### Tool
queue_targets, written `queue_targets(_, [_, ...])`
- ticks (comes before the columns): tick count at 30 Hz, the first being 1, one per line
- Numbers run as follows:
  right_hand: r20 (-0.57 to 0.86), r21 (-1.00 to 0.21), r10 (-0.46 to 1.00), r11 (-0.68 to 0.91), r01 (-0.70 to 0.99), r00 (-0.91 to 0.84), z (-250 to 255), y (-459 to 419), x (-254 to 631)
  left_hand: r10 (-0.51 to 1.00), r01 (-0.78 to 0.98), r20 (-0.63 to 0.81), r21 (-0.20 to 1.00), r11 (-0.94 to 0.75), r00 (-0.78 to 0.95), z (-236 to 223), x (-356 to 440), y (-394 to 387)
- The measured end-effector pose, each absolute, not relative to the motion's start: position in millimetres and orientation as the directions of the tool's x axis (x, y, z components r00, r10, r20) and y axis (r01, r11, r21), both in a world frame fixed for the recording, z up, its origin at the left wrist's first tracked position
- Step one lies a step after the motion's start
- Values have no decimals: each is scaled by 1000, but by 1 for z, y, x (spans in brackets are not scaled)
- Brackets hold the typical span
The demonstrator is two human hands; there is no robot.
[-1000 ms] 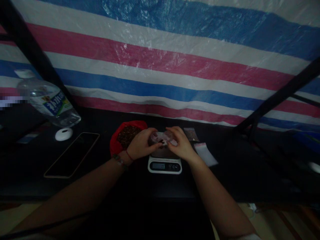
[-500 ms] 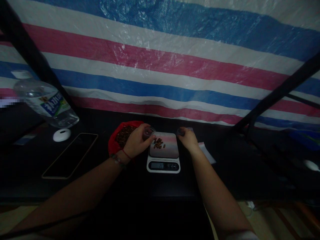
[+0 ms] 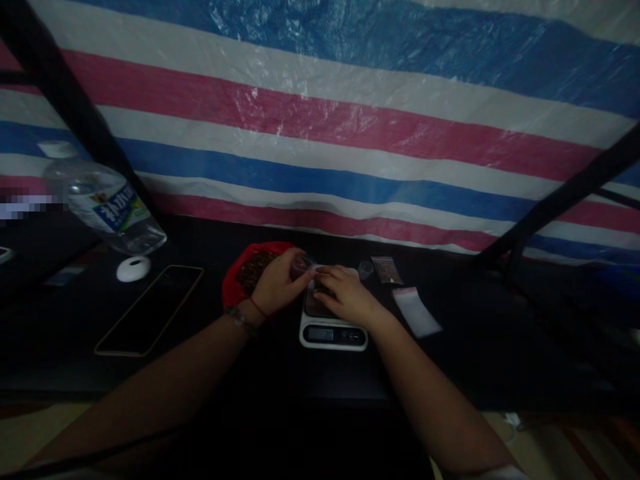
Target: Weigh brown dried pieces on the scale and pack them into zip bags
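Note:
My left hand (image 3: 279,281) is closed around a small clear plastic cup (image 3: 303,265) at the left edge of a white kitchen scale (image 3: 333,337). My right hand (image 3: 345,293) reaches over the scale's plate, its fingers apart and bent down over the brown seeds (image 3: 325,289), which it mostly covers. Beneath my left hand lies a red bag (image 3: 233,282) full of brown seeds, its mouth open. Another small clear cup (image 3: 365,269) stands on the table just right of the scale.
Right of the scale lie a filled zip bag (image 3: 387,271) and a flat white zip bag (image 3: 417,312). At left are a phone (image 3: 150,311), a white rounded case (image 3: 133,269) and a large clear bottle (image 3: 107,203). A striped plastic sheet (image 3: 320,120) hangs behind the black table.
My right hand has let go of the clear cup at the right and moved left over the seeds on the scale. My left hand keeps its cup; the view has shifted slightly.

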State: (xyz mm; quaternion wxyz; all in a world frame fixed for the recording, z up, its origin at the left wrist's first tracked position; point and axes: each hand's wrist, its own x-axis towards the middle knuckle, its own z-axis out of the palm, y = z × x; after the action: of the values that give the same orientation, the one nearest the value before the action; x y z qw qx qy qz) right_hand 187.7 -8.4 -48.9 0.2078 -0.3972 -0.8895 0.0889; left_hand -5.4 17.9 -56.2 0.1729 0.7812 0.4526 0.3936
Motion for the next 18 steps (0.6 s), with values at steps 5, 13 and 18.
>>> queue_targets(5, [246,-244,730,683,689,-637,-56,-5,181,840,584,460,612,-534,287,-56,-5,18])
queue_targets(13, [274,-289,738,674,680,-616,-62,6,202,843,581,445,615,-533,303,-57,-6,18])
queue_targets(18, [291,-326,770,638,697,-568,-53,-1,212,834,588,447,596,-547,323,-56,-5,17])
